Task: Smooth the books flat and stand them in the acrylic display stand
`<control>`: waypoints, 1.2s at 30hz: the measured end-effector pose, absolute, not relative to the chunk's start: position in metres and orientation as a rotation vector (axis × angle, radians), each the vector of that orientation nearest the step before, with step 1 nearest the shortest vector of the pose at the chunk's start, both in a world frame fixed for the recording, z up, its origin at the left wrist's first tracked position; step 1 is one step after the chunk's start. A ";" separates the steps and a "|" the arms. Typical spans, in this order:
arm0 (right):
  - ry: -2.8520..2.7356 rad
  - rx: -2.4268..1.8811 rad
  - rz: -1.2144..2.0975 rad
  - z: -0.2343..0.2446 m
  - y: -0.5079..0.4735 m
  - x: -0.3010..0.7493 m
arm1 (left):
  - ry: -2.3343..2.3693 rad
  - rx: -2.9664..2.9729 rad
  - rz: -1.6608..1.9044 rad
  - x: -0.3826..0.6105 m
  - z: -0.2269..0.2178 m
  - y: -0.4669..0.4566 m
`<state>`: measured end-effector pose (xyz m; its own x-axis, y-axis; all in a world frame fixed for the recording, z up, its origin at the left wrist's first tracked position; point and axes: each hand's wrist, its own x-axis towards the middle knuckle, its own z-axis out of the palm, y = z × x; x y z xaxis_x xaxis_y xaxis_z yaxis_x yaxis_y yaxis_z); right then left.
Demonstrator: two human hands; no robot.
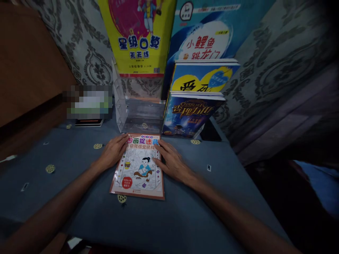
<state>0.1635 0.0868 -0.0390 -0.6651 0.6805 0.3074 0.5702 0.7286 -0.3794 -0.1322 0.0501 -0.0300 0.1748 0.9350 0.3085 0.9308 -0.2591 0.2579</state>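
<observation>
A thin picture-puzzle book point(140, 173) with Chinese lettering and a drawn seated figure on its cover lies face up on the table. My left hand point(115, 151) rests along its upper left edge, fingers stretched forward and touching it. On the opposite side, my right hand point(172, 160) has its thumb and fingers spread over the upper right part of the cover. Just beyond the book's top edge stands a clear plastic book rack point(141, 124), its near tier bare on the left.
In the rack stand a yellow arithmetic book point(140, 63), a blue-green book point(201, 38), a yellow-and-blue book point(203, 79) and a dark blue book point(188, 116). A blurred-out stack point(90, 109) is at left. Patterned wallpaper point(97, 65) lies behind the grey-blue tablecloth point(190, 218).
</observation>
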 end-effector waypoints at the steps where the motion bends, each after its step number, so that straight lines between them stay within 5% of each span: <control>1: -2.501 -0.961 0.346 -0.039 0.087 0.163 | 1.895 2.415 0.640 -0.132 -0.029 0.050; 36: -2.560 -0.924 0.274 -0.040 0.087 0.167 | 1.807 2.444 0.631 -0.134 -0.035 0.056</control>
<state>0.1667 0.0865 -0.0399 -0.6997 0.6460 0.3051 0.5666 0.7619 -0.3137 -0.1343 0.0562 -0.0350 0.2397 0.9238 0.2985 0.9087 -0.3217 0.2660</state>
